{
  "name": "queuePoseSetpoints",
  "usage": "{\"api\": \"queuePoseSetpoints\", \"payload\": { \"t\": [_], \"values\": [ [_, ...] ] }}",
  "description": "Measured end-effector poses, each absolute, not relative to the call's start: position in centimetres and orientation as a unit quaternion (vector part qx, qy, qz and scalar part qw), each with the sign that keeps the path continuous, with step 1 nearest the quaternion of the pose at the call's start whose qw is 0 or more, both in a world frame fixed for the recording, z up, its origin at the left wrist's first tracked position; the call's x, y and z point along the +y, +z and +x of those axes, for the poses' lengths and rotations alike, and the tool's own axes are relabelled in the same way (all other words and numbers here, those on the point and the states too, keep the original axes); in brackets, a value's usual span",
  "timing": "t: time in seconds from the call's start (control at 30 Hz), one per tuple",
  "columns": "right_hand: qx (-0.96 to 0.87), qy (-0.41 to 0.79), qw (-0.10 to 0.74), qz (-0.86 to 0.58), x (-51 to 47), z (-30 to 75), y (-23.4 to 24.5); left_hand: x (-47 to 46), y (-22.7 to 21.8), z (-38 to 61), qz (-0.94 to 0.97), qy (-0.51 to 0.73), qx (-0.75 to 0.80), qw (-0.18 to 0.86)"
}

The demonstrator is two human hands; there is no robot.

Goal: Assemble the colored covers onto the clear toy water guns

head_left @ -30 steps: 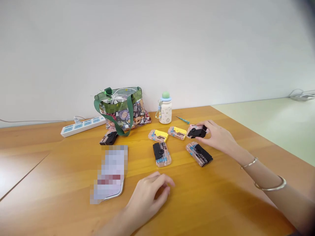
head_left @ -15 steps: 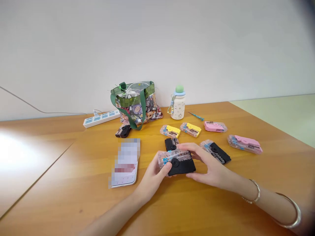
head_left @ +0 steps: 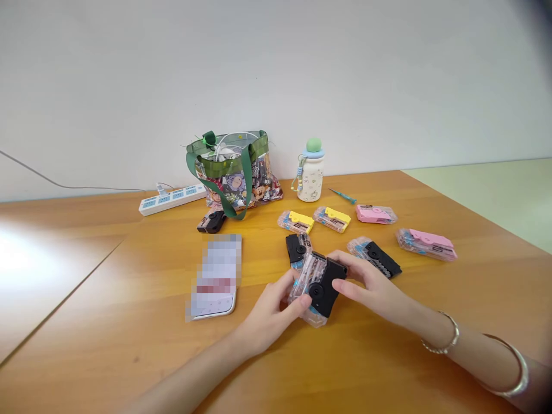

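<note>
Far left on the orange wood worktop, a white power strip runs along the wall, then comes a clear tote bag with green straps, and a small black-and-clear case sits just in front of it. Beside that, a phone lies pixelated and hard to make out. Now the action: the left hand and right hand together grip a clear case with a black panel, held up centre-front, the left fingers curled on its near edge, the right fingers closed on its black side. Around them, two yellow cases, two pink cases and two black-panelled cases lie loose. One case is in hand; these six rest on the worktop.
</note>
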State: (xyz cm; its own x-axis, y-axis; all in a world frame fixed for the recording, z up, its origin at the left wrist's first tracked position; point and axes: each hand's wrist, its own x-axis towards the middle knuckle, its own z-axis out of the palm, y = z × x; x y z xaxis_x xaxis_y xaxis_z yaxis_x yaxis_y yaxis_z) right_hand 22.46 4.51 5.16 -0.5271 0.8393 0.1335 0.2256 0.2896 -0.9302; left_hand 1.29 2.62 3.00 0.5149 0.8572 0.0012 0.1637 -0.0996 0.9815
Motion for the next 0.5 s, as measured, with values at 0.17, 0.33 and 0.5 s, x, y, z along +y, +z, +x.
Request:
{"api": "queuePoseSetpoints", "payload": {
  "t": [0.17,0.33,0.5],
  "values": [
    [-0.637,0.556,0.384,-0.372,4.6,22.0,4.3,2.9,3.3,1.7,0.579,0.38,0.406,0.597],
    [-0.614,0.575,0.379,-0.386,4.2,21.7,3.7,3.1,3.4,1.7,0.519,0.416,0.42,0.618],
    [-0.718,0.457,0.31,-0.425,4.1,22.3,4.1,3.2,2.7,1.3,0.544,0.398,0.409,0.616]
  ]
}}
